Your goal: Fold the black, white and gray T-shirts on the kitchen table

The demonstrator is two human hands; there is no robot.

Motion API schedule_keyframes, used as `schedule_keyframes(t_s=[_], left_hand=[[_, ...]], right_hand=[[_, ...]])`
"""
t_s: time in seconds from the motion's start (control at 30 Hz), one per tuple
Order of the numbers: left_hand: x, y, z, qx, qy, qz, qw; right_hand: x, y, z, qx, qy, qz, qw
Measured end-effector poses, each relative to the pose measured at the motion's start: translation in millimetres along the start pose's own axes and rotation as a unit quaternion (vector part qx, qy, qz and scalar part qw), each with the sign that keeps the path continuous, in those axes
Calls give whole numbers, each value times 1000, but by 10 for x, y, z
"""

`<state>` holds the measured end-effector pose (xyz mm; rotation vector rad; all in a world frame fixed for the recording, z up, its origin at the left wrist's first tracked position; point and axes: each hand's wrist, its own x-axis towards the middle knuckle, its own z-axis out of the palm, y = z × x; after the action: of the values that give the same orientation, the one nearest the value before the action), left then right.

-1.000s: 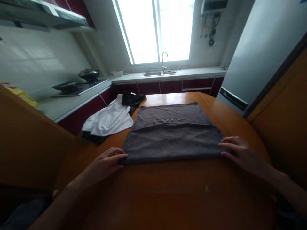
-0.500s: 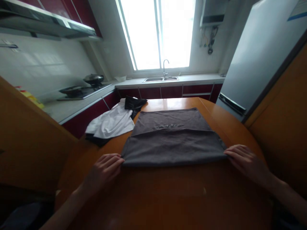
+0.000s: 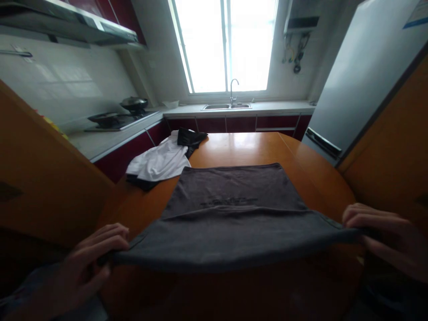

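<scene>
A dark grey folded shirt (image 3: 234, 234) with a line of dark lettering lies across the wooden table (image 3: 245, 151). Its far part rests flat, while the near edge is lifted and pulled wide between my hands. My left hand (image 3: 95, 256) is closed on the near left corner. At the opposite corner, the fingers of my right hand (image 3: 384, 229) grip the cloth. The fabric sags slightly along the near edge, and a crease runs across it just below the lettering.
White and black clothes (image 3: 160, 158) lie heaped at the table's far left edge. Beyond the table are a counter with a sink (image 3: 227, 106), a stove with a lidded pan (image 3: 133, 103) on the left, and a tall fridge (image 3: 361, 76) on the right.
Both hands have moved nearer to me and farther apart, drawing the shirt along. Its near edge has risen off the table and its far edge has slid closer.
</scene>
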<state>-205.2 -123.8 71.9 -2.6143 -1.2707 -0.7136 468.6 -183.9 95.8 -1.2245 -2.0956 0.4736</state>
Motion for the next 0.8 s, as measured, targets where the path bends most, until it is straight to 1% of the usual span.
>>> schedule_keyframes(t_s=[0.07,0.1,0.2,0.27,0.37,0.43,0.5,0.6,0.7,0.73,0.8], left_hand=[[1,43,-155,-78,24,-20,996],[42,79,-228,-118,35,-29,992],[302,182,-388,-185,61,-73,978],[539,188,-414,-209,88,-113,967],[914,60,-316,-195,119,-197,953],[1160,-79,-177,-188,114,-240,946],[1388,-220,11,-207,89,-265,938],[1654,-412,389,-273,28,-302,913],[1787,-599,845,-342,-30,-337,877],[1803,-663,988,-349,-40,-346,870],[1811,-787,1210,-342,-51,-355,869]], right_hand=[[3,-87,-103,12,25,10,1000],[20,-119,-147,20,33,18,999],[157,-157,-242,35,76,44,995],[327,-125,-272,41,113,67,990],[678,10,-269,55,158,97,981],[944,151,-224,61,178,111,976],[1203,326,-128,74,172,138,973],[1528,636,131,97,173,203,959],[1745,954,461,110,158,269,944],[1792,1049,556,116,146,289,939],[1853,1210,685,127,134,318,930]])
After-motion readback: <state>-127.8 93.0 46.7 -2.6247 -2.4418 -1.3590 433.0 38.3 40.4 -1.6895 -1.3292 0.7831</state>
